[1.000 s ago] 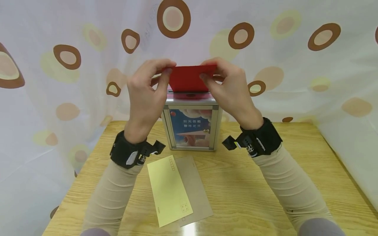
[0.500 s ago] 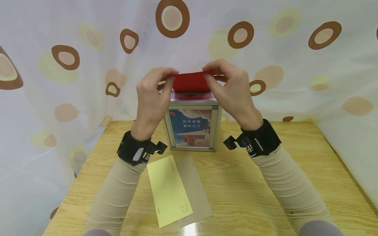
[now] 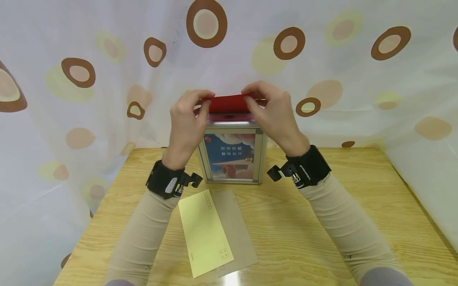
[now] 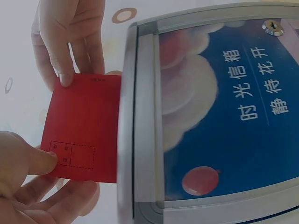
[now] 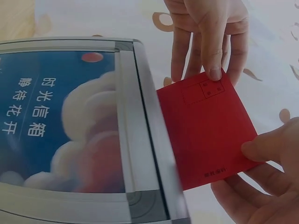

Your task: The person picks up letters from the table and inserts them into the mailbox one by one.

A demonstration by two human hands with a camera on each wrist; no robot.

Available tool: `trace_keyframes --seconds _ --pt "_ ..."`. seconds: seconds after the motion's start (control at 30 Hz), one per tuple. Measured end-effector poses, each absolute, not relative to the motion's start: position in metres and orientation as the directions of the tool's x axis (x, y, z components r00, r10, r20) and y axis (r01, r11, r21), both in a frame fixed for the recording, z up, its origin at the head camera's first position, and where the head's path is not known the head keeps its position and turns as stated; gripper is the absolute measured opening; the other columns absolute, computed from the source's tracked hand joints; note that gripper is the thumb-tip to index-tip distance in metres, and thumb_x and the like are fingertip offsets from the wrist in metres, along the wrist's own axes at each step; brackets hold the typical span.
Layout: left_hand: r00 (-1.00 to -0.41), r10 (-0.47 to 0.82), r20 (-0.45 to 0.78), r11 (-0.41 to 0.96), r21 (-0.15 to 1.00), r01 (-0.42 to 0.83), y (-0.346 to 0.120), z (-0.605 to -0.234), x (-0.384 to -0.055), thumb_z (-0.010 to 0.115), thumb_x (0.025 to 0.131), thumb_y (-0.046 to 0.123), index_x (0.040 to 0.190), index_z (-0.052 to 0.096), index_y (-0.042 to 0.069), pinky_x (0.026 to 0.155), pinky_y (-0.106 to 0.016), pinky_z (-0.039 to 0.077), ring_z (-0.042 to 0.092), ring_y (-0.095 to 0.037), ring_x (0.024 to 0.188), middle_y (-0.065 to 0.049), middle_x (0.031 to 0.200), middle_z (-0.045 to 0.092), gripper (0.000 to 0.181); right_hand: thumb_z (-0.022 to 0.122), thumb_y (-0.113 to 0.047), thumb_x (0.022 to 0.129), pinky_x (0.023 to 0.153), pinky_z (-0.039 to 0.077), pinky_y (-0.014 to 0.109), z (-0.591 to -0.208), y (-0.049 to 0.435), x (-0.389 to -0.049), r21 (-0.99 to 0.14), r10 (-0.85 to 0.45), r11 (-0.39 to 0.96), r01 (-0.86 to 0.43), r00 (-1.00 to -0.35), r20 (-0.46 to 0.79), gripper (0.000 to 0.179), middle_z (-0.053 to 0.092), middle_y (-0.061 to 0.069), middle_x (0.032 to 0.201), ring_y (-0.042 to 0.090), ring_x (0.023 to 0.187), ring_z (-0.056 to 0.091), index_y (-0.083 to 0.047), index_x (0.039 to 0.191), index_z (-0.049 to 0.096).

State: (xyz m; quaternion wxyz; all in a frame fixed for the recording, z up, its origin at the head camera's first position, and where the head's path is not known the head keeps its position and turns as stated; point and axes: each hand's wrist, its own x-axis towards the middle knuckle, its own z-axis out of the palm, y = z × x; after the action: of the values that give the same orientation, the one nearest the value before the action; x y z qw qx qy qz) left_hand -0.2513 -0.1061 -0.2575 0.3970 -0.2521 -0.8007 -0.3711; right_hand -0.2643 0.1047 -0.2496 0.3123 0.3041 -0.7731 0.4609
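Observation:
A red envelope (image 3: 228, 104) stands partly in the top slot of a metal-framed mailbox (image 3: 230, 157); its lower part is hidden inside. My left hand (image 3: 187, 119) pinches its left upper corner between thumb and fingers. At the right upper corner, my right hand (image 3: 275, 113) pinches it the same way. The left wrist view shows the envelope (image 4: 84, 126) up close, with printed stamp boxes near one corner. In the right wrist view the same envelope (image 5: 205, 130) meets the edge of the mailbox top.
On the wooden table (image 3: 304, 230), a yellow envelope (image 3: 205, 234) overlaps a brown envelope (image 3: 237, 234) in front of the mailbox. A keyed lock (image 3: 248, 159) sits on the mailbox door. Behind stands a patterned curtain (image 3: 229, 59).
Both hands have moved down with the red envelope, and less of it shows above the mailbox. The left hand has also shifted a little to the right. The envelopes on the table stay put.

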Motion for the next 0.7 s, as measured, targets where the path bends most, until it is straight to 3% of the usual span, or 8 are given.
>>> trace_keyframes --seconds 0.7 --pt "-0.666 0.128 0.735 0.654 0.443 0.614 -0.11 -0.271 -0.256 0.063 0.093 0.006 0.115 0.064 0.002 0.086 -0.031 0.056 0.06 -0.018 0.1 -0.015 0.111 0.066 0.022 0.061 -0.005 0.094 0.087 0.056 0.033 -0.266 0.1 -0.274 -0.561 -0.249 0.446 -0.697 -0.699 0.671 0.013 0.072 0.01 0.103 0.012 0.094 0.066 -0.003 0.105 0.067"
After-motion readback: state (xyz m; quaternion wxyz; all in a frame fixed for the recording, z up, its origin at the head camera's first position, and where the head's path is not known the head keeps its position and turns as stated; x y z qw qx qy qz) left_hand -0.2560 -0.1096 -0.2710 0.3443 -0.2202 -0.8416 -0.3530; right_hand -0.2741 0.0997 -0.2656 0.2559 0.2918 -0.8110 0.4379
